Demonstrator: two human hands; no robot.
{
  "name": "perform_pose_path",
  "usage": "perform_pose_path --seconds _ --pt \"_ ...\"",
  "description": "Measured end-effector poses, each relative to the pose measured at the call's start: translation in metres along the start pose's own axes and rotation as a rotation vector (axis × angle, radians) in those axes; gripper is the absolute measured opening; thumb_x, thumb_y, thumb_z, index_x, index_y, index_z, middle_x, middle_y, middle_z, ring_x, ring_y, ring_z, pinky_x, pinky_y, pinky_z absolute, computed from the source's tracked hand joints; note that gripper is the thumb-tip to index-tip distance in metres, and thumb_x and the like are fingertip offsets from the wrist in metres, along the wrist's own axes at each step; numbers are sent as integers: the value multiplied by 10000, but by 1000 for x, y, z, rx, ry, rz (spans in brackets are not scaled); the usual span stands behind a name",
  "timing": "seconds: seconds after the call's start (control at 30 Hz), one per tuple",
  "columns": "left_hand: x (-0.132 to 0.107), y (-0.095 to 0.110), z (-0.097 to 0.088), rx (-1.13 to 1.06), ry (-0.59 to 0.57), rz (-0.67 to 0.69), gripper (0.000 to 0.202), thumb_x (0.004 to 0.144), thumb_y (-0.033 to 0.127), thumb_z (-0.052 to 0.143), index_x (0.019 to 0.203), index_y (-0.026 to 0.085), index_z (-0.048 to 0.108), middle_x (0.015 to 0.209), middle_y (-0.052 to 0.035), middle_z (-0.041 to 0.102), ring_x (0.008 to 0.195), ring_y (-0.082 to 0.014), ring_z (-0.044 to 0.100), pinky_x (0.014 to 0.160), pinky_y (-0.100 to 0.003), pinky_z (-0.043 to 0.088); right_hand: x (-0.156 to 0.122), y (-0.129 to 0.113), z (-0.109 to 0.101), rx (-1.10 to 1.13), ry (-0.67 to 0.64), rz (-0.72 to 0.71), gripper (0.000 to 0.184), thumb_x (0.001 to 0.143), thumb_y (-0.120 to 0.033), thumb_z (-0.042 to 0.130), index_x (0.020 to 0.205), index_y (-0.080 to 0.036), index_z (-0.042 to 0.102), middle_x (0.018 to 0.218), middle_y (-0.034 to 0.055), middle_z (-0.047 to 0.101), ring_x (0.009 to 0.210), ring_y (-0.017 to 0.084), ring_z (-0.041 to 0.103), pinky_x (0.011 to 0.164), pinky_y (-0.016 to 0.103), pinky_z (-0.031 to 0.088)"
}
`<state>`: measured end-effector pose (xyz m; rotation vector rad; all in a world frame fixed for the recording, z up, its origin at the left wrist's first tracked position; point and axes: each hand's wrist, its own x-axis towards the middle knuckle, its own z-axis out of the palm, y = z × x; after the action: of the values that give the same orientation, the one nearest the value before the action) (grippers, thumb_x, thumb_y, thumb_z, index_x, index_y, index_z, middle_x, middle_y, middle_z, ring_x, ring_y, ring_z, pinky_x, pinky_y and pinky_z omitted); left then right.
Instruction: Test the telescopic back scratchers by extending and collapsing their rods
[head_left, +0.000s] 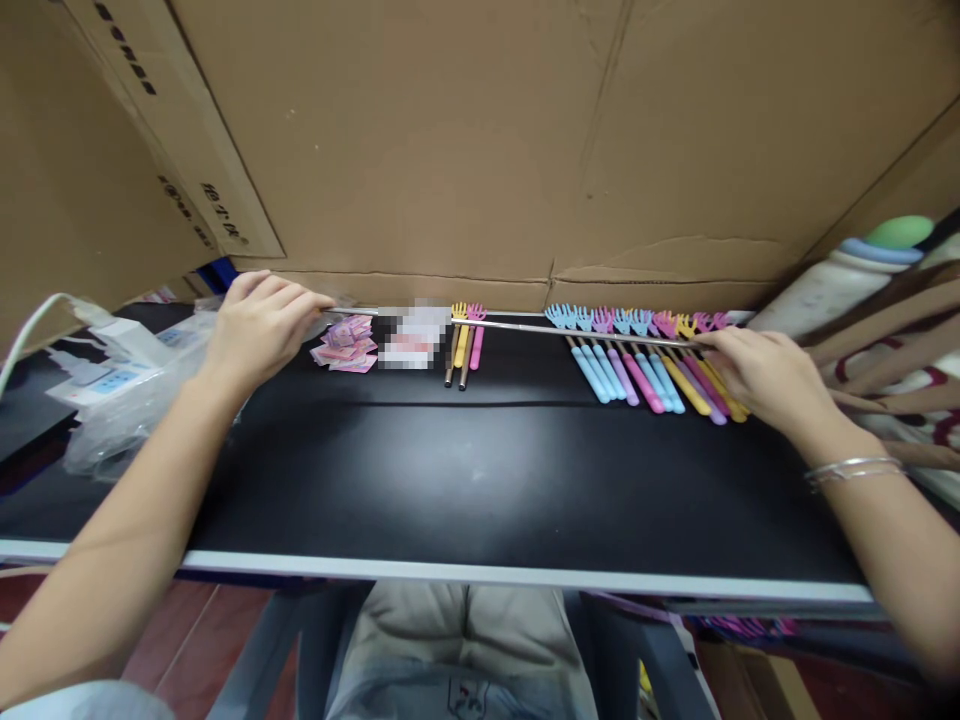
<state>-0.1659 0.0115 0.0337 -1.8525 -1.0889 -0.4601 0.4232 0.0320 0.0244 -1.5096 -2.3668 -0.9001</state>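
Note:
A thin metal telescopic rod point(525, 327) stretches across the back of the black table point(480, 480). My left hand point(259, 325) pinches its left end and my right hand point(765, 375) grips its right end. Below the rod on the right lies a row of several small hand-shaped back scratchers point(645, 360) with blue, pink, purple and yellow handles. Two more, yellow and pink point(465, 345), lie near the middle.
A pile of small pink labels point(345, 345) lies by my left hand. Clear plastic bags and a white power strip point(112, 370) sit at the left. A cardboard wall point(480, 140) stands behind the table. Patterned fabric point(885, 340) fills the right edge.

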Motion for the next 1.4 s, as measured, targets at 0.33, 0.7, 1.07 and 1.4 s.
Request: perform_pose_path --seconds 0.33,0.7,1.07,1.4 --pt "3 10 -7 -101 -136 -102 314 951 367 360 949 225 640 861 6 698 812 -123 586 979 -329 323 2 -4 4 60 92 11 276 892 -307 379 971 -191 617 894 85 677 859 195 585 848 342 301" --pt "10 32 -9 -159 -11 -28 254 948 370 392 952 273 627 812 62 706 731 -112 582 762 -283 403 4 -16 -5 109 201 -144 324 932 -398 395 908 -204 653 832 73 700 772 177 590 775 321 354" --pt "36 103 -34 -340 57 28 248 922 313 459 892 219 686 726 -3 708 650 -130 641 544 -250 390 18 -88 -41 394 212 -185 236 918 -288 418 933 -172 623 793 79 625 742 192 539 679 310 396" --pt "54 143 -51 -393 109 89 236 921 281 468 852 220 686 694 10 704 592 -108 629 514 -225 361 35 -140 -67 369 197 -271 228 934 -269 413 877 -182 615 795 52 665 717 159 572 662 298 358"
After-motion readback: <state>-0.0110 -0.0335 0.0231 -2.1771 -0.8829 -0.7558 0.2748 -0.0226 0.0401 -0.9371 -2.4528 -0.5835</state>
